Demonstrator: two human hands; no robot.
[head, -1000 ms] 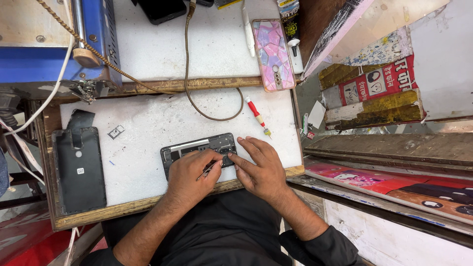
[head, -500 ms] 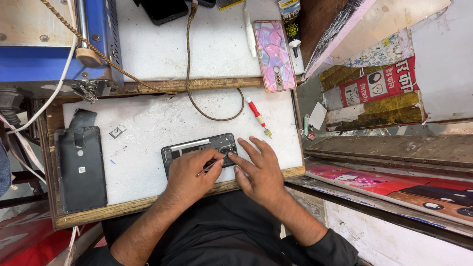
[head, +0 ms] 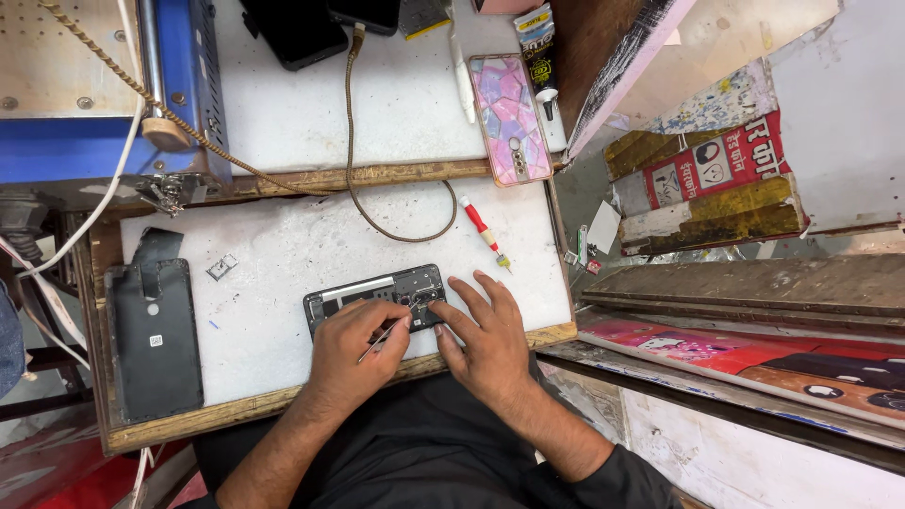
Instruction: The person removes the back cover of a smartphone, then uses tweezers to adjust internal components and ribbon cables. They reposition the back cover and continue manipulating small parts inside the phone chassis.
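Opened phone under work on the white bench top.

The opened phone is laid flat near the front edge of the bench, within close reach. Thin tweezers are pinched in the left hand, tips set at the phone's right end. The right hand is spread flat, fingertips pressed on that end, apparently to steady it. A removed back cover is set aside left; a red screwdriver lies behind.

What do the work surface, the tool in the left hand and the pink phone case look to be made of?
Work surface: white laminate or painted board, scuffed, with a worn wooden edge. Tool in the left hand: thin, shiny, likely metal tweezers. Phone case: glossy, probably plastic, patterned pink.
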